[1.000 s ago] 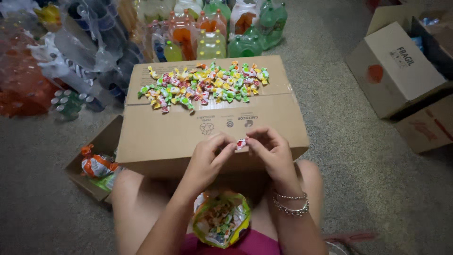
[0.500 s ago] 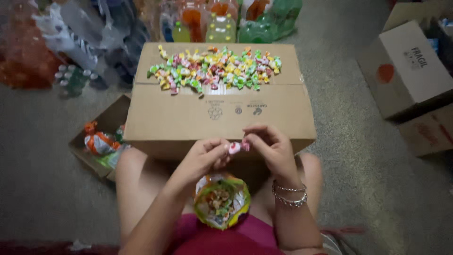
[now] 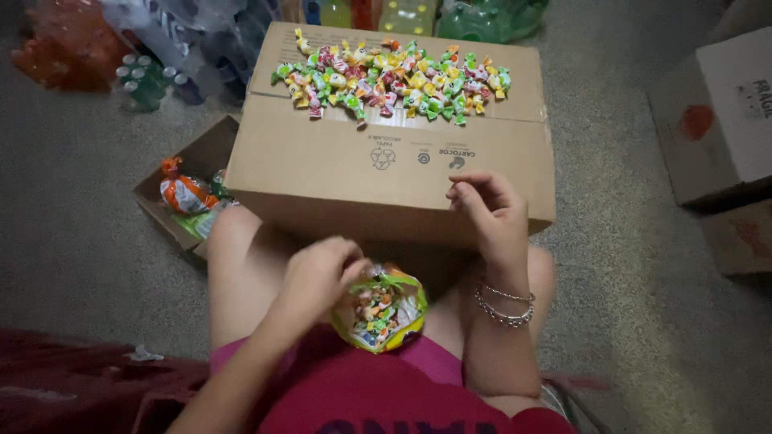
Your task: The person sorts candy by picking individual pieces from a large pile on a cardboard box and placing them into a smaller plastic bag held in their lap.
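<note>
A closed cardboard box (image 3: pixel 378 173) stands in front of my knees, with a heap of wrapped candies (image 3: pixel 386 80) in many colours on its far half. An open candy bag (image 3: pixel 379 309) full of sweets rests in my lap. My left hand (image 3: pixel 318 277) is at the bag's mouth, fingers bent over the opening; whether it holds a candy is hidden. My right hand (image 3: pixel 490 213) hovers over the box's near edge with fingers loosely curled and nothing visible in them. Bracelets circle my right wrist.
A small open carton (image 3: pixel 173 209) with a filled candy bag (image 3: pixel 183 194) sits on the carpet at my left. Plastic bottles (image 3: pixel 145 80) crowd the far left and back. Two more cardboard boxes (image 3: pixel 724 120) stand at the right.
Both hands held a small candy together over the box edge. My left hand has dropped to the bag in my lap, and my right hand has stayed above the box.
</note>
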